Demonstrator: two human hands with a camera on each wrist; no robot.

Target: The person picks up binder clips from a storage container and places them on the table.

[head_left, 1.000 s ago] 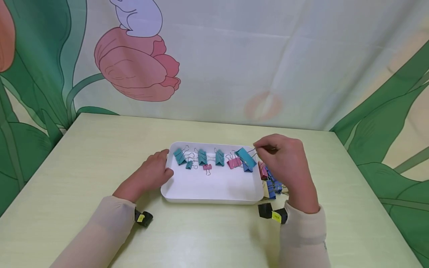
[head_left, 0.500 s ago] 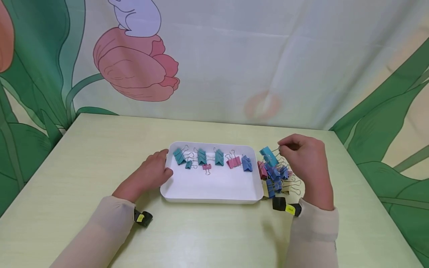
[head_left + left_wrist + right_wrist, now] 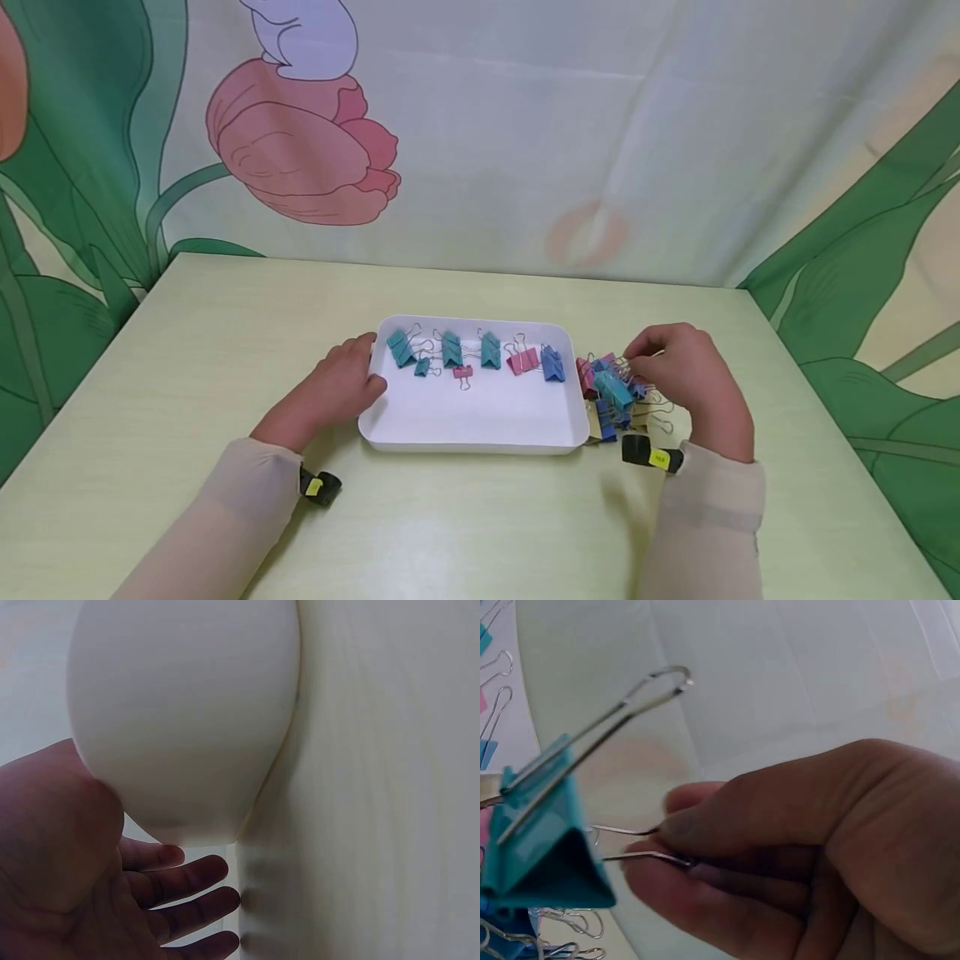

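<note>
My left hand point(image 3: 337, 379) rests at the left end of a white tray point(image 3: 472, 425). In the left wrist view its fingers point(image 3: 187, 879) lie loosely extended beside the tray's outer wall point(image 3: 187, 712), with tips near the tabletop. The thumb tip is hidden there. My right hand point(image 3: 678, 362) pinches a wire handle of a large teal binder clip point(image 3: 613, 389) between thumb and index finger. This clip is over a pile of mixed binder clips point(image 3: 606, 421) right of the tray. In the right wrist view the teal clip point(image 3: 547, 840) has its other handle sticking up.
Along the tray's far half lie teal binder clips point(image 3: 452, 350), a pink clip point(image 3: 523, 361) and a blue clip point(image 3: 552, 364). A small teal clip point(image 3: 423, 367) and a small pink clip point(image 3: 463, 373) sit nearer. A printed curtain point(image 3: 480, 150) hangs behind the table point(image 3: 225, 333).
My right hand has moved right from above the tray's right end, then lowered the teal binder clip to the pile. The left hand has stayed at the tray.
</note>
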